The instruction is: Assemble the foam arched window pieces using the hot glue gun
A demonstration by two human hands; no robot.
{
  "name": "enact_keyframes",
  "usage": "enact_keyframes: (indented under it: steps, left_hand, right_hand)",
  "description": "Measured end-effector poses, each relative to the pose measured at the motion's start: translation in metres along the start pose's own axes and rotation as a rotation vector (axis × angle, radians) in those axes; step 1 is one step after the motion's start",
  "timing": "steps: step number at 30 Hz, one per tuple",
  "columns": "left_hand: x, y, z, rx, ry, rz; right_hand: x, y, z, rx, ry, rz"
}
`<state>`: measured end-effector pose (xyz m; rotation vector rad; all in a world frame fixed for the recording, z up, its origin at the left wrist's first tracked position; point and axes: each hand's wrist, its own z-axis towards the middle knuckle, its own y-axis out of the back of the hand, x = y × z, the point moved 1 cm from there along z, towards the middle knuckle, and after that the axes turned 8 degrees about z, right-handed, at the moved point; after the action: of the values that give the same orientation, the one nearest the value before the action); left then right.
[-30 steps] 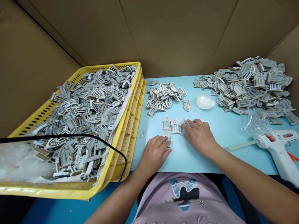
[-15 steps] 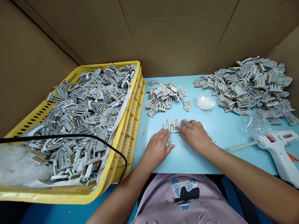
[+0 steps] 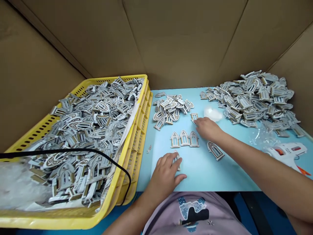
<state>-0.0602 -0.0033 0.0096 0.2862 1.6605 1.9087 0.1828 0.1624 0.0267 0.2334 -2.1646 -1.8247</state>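
Two bare hands work low over one blue tabletop. L hand, palm down, fingers part-open & bent, rests on 1 arched window pc, mostly hidden. R arm reaches fwd & across; R hand, palm down, fingers bent, has tips at 1 upper window pc; can't tell if gripped. Btwn hands & small pile: 3 window pcs in a row, side by side. 1 scrollwork window pc lies tilted by R forearm. Also 2 piles total (small, plus big pile far R), 1 yellow basket heaped w/ more, too many to count, 1 glue gun.
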Motion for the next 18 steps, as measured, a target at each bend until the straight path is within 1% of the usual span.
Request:
enact_keyframes:
  steps: [3,6,9,13,15,18]
  left_hand:
    - [-0.003,0.000,-0.005,0.014,0.012,0.000]
    - [-0.003,-0.003,-0.006,-0.010,0.006,0.003]
    - [-0.003,-0.006,-0.003,-0.029,-0.006,0.007]
    - [-0.003,-0.009,0.001,-0.043,-0.010,0.021]
    - [-0.003,-0.010,0.000,-0.048,-0.009,0.034]
    - [-0.004,-0.010,-0.002,-0.057,-0.009,0.068]
  right_hand:
    - [0.001,-0.001,-0.013,0.046,0.021,0.003]
    - [-0.005,0.005,-0.026,0.041,0.016,0.035]
    - [-0.012,0.013,-0.028,0.018,0.025,0.063]
    - [-0.015,0.015,-0.023,0.101,0.125,0.080]
    - [-0.016,0.013,-0.024,0.126,0.098,0.063]
    - [-0.018,0.010,-0.031,0.122,-0.044,0.021]
